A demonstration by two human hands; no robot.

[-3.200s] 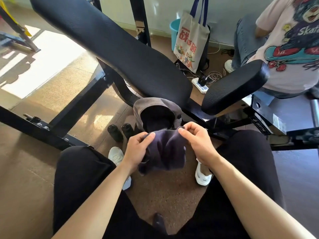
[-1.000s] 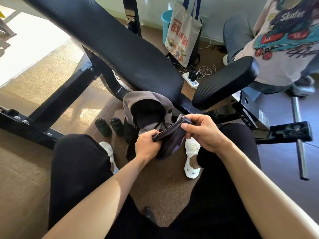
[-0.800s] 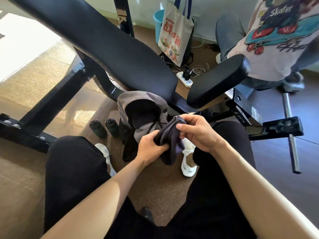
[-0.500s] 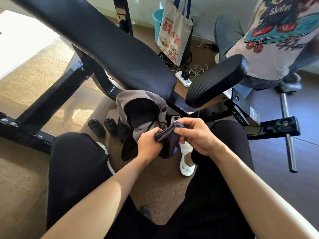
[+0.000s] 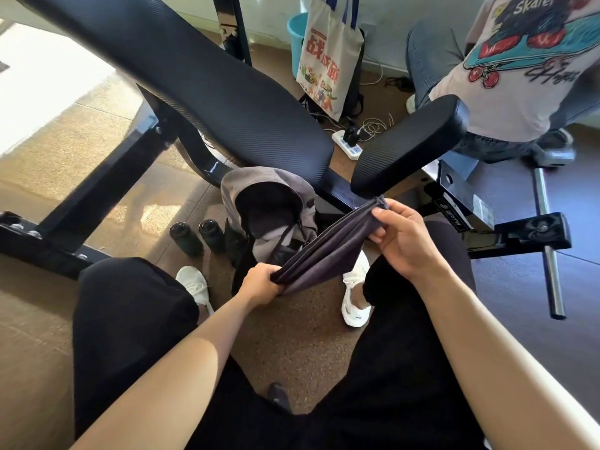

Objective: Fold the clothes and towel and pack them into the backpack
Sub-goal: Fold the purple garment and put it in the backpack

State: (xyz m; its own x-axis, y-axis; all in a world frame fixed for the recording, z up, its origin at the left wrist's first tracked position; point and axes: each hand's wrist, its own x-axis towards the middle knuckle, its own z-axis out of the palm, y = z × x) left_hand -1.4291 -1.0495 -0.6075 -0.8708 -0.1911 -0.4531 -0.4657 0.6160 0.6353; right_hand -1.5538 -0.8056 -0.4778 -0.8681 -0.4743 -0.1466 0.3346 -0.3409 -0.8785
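A dark grey folded cloth (image 5: 328, 248) stretches slantwise between my hands above the floor. My left hand (image 5: 259, 284) grips its lower end, and my right hand (image 5: 402, 235) pinches its upper end. Just behind the cloth, a grey backpack (image 5: 269, 203) stands open on the floor between my feet, with a pale garment showing inside. The cloth hides part of the backpack's front.
A black padded weight bench (image 5: 227, 89) slants across behind the backpack, with its seat pad (image 5: 409, 144) to the right. Two black bottles (image 5: 198, 235) stand left of the backpack. A tote bag (image 5: 328, 53), a power strip (image 5: 347, 144) and a seated person (image 5: 519, 66) lie beyond.
My hands have drawn apart, pulling the bunched cloth out into a long taut band; my right hand rose toward the seat pad and my left dropped lower.
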